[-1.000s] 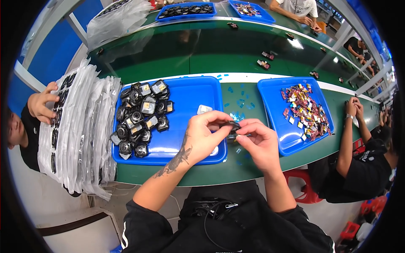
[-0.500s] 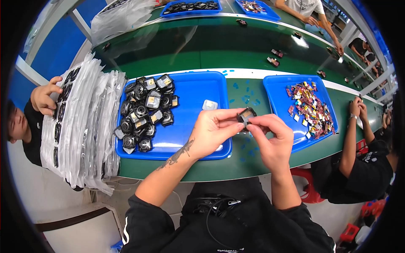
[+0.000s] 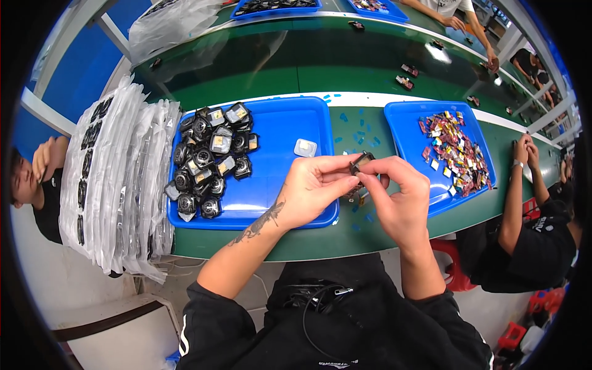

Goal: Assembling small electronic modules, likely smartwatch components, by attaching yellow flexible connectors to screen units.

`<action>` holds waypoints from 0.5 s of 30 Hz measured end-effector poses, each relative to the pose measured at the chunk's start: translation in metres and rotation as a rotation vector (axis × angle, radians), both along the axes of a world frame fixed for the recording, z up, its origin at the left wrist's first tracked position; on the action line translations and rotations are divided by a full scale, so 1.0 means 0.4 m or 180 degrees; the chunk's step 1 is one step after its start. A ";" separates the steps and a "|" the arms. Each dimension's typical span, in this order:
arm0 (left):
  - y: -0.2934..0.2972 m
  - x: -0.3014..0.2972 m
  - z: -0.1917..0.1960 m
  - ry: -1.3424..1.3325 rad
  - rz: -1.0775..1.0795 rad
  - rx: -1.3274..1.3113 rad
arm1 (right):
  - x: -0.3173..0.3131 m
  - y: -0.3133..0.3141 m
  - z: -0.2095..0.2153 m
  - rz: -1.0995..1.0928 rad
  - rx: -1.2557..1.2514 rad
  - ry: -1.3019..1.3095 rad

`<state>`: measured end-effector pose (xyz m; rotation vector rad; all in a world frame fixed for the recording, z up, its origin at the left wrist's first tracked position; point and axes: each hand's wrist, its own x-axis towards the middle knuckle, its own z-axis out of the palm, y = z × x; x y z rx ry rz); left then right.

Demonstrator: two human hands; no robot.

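Observation:
In front of my chest, above the green workbench, both hands meet at a small black casing. My left hand pinches its left side between thumb and fingers. My right hand is closed over its right side, thumb tip close to the left thumb. The fingers cover much of the casing. To the left, a blue tray holds a pile of round-faced black casings and a lone clear square piece. On the right, another blue tray holds many small pink, yellow and white parts.
A tall stack of plastic-bagged sheets stands at the left, a person behind it. Blue scraps dot the bench between the trays. Small units lie on the green belt. Another person sits at the right.
The casing has turned in my fingers, and my right hand has closed further over it. The left co-worker's hand has left the bagged stack. Units on the belt have shifted slightly right.

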<state>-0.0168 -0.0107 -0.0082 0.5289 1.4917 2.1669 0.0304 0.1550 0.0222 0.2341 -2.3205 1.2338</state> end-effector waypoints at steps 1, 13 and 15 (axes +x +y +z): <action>-0.001 0.001 -0.001 -0.0004 -0.0007 -0.0003 | -0.001 0.002 -0.001 0.0028 0.0138 0.0081; -0.010 0.012 0.006 0.0408 -0.0215 -0.0022 | -0.002 0.010 0.016 -0.0148 -0.0026 0.0581; -0.010 0.009 0.011 0.0344 -0.0207 -0.0060 | -0.005 0.003 -0.005 0.0012 -0.0312 0.0490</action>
